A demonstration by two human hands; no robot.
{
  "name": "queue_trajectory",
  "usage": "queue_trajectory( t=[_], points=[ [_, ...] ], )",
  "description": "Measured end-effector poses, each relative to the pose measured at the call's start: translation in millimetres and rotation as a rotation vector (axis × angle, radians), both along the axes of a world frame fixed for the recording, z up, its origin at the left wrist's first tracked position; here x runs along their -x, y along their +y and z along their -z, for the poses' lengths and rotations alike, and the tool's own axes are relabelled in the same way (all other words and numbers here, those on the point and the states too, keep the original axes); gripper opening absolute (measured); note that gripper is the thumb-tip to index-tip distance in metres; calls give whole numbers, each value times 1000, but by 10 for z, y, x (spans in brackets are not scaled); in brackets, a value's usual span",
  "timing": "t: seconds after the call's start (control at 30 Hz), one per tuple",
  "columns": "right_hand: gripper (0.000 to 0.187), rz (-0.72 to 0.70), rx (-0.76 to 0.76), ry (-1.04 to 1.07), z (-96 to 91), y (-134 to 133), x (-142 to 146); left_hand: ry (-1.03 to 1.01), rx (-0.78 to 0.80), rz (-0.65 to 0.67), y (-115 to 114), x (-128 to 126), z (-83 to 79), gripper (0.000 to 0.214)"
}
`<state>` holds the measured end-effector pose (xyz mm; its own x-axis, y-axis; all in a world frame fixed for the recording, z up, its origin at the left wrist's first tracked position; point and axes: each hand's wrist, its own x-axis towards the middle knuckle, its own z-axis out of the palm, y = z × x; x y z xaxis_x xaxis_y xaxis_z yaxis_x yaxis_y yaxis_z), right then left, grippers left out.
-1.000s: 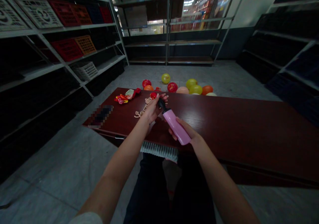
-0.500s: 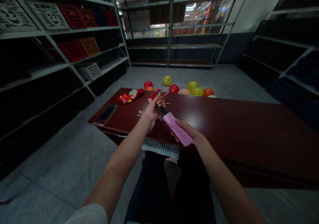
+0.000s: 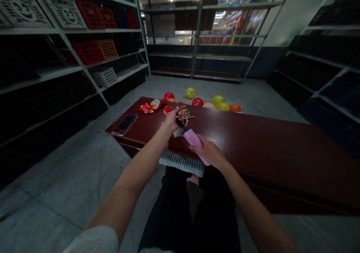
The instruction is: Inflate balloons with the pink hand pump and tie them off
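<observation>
My right hand point(image 3: 210, 153) is wrapped round a pink balloon pump point(image 3: 192, 138) above the near edge of a dark red table point(image 3: 253, 140). The pump's black nozzle point(image 3: 179, 123) points up and left to my left hand point(image 3: 172, 119), whose fingers pinch at the nozzle tip with a small red uninflated balloon point(image 3: 168, 109) at the fingers. A pile of pale rubber bands point(image 3: 186, 115) lies on the table just beyond that hand. Loose uninflated balloons point(image 3: 150, 106) lie at the table's far left corner.
A phone point(image 3: 125, 124) lies at the table's left end. Several inflated balloons point(image 3: 218, 102) sit on the floor beyond the table. A brush point(image 3: 181, 163) hangs at the table's near edge over my lap. Metal shelves with crates point(image 3: 89, 52) line the left, back and right.
My right hand has slid up the pump body, covering more of it. The pump and both hands sit slightly farther over the table. The view has tilted a little.
</observation>
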<state>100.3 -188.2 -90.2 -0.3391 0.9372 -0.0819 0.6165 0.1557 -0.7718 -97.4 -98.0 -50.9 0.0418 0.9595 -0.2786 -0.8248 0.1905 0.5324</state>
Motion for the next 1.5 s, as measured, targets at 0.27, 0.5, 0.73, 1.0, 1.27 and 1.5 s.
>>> queue_trajectory(
  t=[0.27, 0.5, 0.73, 1.0, 1.27, 1.5],
  points=[
    [67, 22, -143, -247, 74, -49, -249, 76, 19, -145, 143, 310, -207, 21],
    [55, 89, -171, -144, 96, 225, -398, 121, -133, -191, 290, 127, -274, 14],
    [41, 34, 165, 313, 248, 467, -317, 286, -155, -106, 409, -336, -239, 32],
    [51, -84, 396, 846, 400, 619, -237, 385, -165, -29, 499, -872, -247, 61],
    [48, -49, 432, 866, 444, 637, -264, 273, -232, 99, 518, -757, -151, 57],
    [49, -69, 408, 855, 375, 537, -251, 186, -231, 117, 344, -681, -201, 60]
  ],
)
